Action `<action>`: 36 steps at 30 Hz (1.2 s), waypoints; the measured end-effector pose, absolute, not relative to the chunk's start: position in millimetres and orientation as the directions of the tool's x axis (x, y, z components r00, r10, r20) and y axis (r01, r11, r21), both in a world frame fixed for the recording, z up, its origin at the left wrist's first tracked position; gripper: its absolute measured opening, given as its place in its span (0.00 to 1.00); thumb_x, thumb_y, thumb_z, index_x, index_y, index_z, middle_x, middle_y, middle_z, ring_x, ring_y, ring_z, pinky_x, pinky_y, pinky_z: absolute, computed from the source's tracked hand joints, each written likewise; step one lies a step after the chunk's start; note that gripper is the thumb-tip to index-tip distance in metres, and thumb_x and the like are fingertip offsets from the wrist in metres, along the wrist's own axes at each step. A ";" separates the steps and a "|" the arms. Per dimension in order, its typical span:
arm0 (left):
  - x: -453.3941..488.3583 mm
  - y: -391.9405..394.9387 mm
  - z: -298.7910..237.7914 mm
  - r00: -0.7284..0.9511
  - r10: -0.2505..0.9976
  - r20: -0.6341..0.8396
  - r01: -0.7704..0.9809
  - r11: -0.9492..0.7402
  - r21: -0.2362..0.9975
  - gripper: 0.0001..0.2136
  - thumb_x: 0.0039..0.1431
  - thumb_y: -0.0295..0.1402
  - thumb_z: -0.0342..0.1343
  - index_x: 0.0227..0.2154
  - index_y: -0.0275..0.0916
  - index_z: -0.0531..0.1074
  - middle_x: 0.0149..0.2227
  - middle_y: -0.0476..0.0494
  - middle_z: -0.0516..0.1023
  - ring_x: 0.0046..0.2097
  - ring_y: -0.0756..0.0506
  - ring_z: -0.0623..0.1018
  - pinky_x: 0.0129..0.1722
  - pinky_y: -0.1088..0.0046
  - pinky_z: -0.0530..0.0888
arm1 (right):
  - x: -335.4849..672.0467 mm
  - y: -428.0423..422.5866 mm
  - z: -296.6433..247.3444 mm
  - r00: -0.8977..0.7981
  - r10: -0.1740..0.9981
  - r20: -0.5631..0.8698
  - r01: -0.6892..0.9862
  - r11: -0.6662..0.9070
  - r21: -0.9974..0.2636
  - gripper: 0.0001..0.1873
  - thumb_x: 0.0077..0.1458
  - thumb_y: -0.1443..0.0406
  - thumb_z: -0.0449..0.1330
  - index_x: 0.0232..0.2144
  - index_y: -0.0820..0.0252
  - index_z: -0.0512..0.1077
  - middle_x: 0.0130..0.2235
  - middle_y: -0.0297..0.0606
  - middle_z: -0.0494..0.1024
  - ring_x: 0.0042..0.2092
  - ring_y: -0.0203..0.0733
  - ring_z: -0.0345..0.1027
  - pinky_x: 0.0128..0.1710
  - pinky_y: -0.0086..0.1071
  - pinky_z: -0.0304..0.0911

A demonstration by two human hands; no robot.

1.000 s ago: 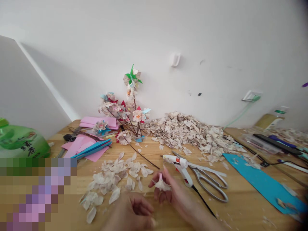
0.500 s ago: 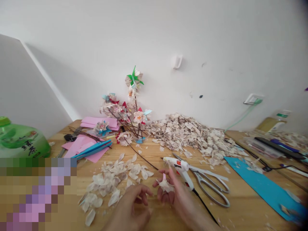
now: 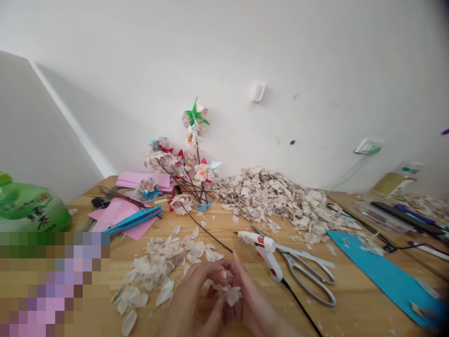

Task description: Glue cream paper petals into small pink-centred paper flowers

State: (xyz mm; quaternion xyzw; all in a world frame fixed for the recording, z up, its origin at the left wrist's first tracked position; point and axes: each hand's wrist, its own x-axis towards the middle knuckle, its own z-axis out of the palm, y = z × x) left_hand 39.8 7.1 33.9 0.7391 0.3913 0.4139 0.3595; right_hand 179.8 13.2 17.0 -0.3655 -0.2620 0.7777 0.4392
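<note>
A small pale paper blossom (image 3: 229, 295) held between both hands

The left hand (image 3: 196, 290) and right hand (image 3: 250, 299) are brought together at bottom centre of the frame. Their fingers (image 3: 238, 267) are curled inward, nearly closed, and the blossom is gripped between them, low over the wooden table (image 3: 351, 299). Loose cream petals (image 3: 154, 276) are scattered just left of the hands. A hot glue gun (image 3: 263, 248) is lying to the upper right, beside steel scissors (image 3: 308, 276). A heap of torn petals (image 3: 273, 201) is piled at upper centre, with a bunch of finished blossoms (image 3: 191, 173) to its left. A blue card strip (image 3: 368, 267) is laid at right.
</note>
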 end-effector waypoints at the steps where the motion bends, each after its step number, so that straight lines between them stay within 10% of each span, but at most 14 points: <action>1: 39.4 6.7 33.8 0.350 0.876 0.331 0.252 -0.429 0.868 0.19 0.46 0.20 0.50 0.41 0.44 0.63 0.36 0.46 0.75 0.39 0.46 0.75 0.38 0.70 0.72 | 179.7 13.2 17.7 -0.359 0.870 -0.337 -0.495 -0.484 -0.722 0.23 0.54 0.46 0.48 0.34 0.59 0.64 0.24 0.35 0.76 0.21 0.33 0.67 0.18 0.23 0.59; 11: 45.7 9.0 24.9 0.134 0.980 0.145 0.105 -0.159 0.982 0.15 0.48 0.24 0.51 0.40 0.44 0.60 0.28 0.51 0.75 0.35 0.46 0.76 0.40 0.66 0.70 | 180.8 13.9 9.4 -0.343 0.857 -0.383 -0.454 -0.509 -0.731 0.26 0.50 0.43 0.50 0.36 0.60 0.65 0.24 0.34 0.74 0.21 0.35 0.67 0.19 0.26 0.60; 16: 27.8 15.9 20.7 0.179 0.984 0.003 -0.107 0.016 0.994 0.16 0.46 0.28 0.54 0.39 0.43 0.58 0.24 0.53 0.73 0.28 0.48 0.75 0.31 0.70 0.70 | 187.2 18.9 11.9 -0.192 0.948 -0.253 -0.441 -0.313 -0.841 0.22 0.48 0.49 0.57 0.36 0.60 0.68 0.33 0.38 0.75 0.34 0.40 0.69 0.31 0.32 0.63; 20: 4.1 8.0 16.7 0.255 0.966 -0.035 -0.137 0.072 0.988 0.18 0.44 0.28 0.54 0.40 0.43 0.59 0.23 0.55 0.71 0.24 0.50 0.72 0.25 0.73 0.66 | 196.7 25.3 21.1 -0.007 0.979 -0.205 -0.402 -0.190 -0.895 0.14 0.46 0.54 0.61 0.28 0.59 0.68 0.26 0.32 0.71 0.26 0.34 0.64 0.23 0.26 0.58; 29: 7.2 -0.9 20.5 0.313 0.943 0.117 0.382 -0.238 0.893 0.22 0.42 0.20 0.49 0.42 0.46 0.62 0.29 0.52 0.73 0.32 0.48 0.74 0.34 0.72 0.68 | 202.3 45.5 56.2 0.037 0.999 0.006 -0.072 0.009 -0.997 0.24 0.49 0.46 0.53 0.16 0.56 0.53 0.15 0.21 0.51 0.15 0.28 0.43 0.14 0.24 0.42; 36: 24.3 10.7 4.6 0.489 0.849 0.199 0.439 -0.437 0.785 0.23 0.46 0.18 0.47 0.45 0.46 0.61 0.39 0.47 0.74 0.41 0.48 0.74 0.42 0.72 0.70 | 190.2 85.7 101.2 -0.068 0.955 0.287 0.481 0.283 -0.830 0.20 0.60 0.53 0.36 0.20 0.53 0.48 0.17 0.23 0.50 0.18 0.33 0.49 0.18 0.27 0.49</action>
